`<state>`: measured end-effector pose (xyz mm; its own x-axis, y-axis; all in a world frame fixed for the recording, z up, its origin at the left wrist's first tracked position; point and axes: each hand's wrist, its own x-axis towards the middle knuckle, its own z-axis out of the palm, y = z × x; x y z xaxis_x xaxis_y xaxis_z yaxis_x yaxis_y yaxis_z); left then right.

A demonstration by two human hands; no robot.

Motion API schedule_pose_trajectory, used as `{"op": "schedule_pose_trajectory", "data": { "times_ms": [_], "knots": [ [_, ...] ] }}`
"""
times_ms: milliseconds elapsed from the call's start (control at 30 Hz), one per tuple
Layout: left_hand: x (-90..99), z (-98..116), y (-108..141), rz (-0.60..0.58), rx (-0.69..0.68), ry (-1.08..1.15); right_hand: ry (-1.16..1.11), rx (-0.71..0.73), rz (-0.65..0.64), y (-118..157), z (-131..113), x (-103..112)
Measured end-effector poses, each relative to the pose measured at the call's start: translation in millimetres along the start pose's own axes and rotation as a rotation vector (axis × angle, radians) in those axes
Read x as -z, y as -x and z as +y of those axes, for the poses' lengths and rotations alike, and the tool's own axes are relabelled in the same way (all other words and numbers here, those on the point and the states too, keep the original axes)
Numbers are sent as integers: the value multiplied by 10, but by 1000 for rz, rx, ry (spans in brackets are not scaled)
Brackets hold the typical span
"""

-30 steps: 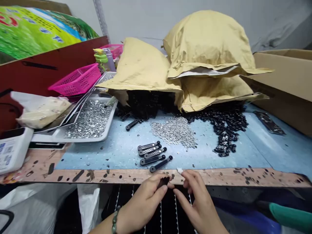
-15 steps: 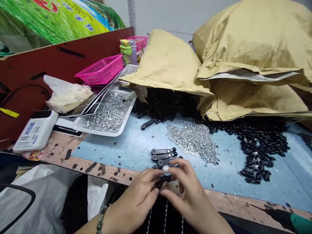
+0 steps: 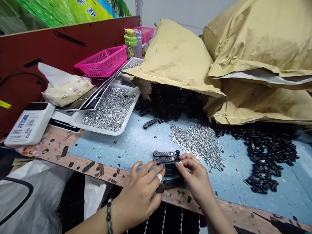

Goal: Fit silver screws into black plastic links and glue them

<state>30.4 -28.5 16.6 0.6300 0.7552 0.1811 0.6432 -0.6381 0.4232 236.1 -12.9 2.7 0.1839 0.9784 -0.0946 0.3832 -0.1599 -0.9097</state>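
Note:
Two black plastic arms with lattice faces lie one in front of the other on the blue mat. Just nearer, another black arm lies in line with them, partly under my fingers. My right hand pinches that arm's right end between thumb and forefinger. Fingers spread, my left hand rests its fingertips at the arm's left end; it wears a white ring. A dark piece shows by its thumb, mostly hidden. One more black arm lies between the hands near the mat's front edge.
Beyond my hands is a heap of small metal pins and nuts. Black clips are piled at right. A white tray of nuts, a pink basket and a white box stand left. Paper sacks fill the back.
My hands have moved apart, from working together on a small black part to the two ends of an arm by the row. The view has shifted slightly.

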Motion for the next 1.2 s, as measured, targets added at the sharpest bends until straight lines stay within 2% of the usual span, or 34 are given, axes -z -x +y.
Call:
{"op": "schedule_pose_trajectory", "data": {
  "times_ms": [167,300,433,533,600,700,767,833,900,967,1033,1067,1200],
  "knots": [
    [-10,-14,-1,6,-15,-1,51,14,-25,6,18,-2],
    [-15,-4,-56,-4,-21,1,146,93,-58,-22,21,-13],
    [-8,23,-156,-14,-15,10,475,207,-57,-63,23,19],
    [60,24,-213,-40,41,108,744,244,-11,-57,-51,87],
    [118,9,-233,-48,76,186,719,332,-21,-15,-166,115],
    [178,-24,-234,-75,55,260,506,556,-226,88,-383,89],
    [193,-50,-213,-88,61,316,392,646,-331,138,-489,49],
    [195,-84,-173,-35,151,388,268,590,-324,140,-518,27],
    [188,-130,-118,87,280,427,121,377,-253,85,-469,29],
    [170,-183,-58,165,320,356,-7,127,-183,-9,-369,34],
    [139,-229,-6,134,232,187,-98,-47,-176,-106,-264,13],
    [121,-245,12,95,168,97,-120,-89,-191,-146,-220,-8],
    [74,-246,31,16,25,-97,-72,-88,-194,-221,-130,-109]
  ]
}}
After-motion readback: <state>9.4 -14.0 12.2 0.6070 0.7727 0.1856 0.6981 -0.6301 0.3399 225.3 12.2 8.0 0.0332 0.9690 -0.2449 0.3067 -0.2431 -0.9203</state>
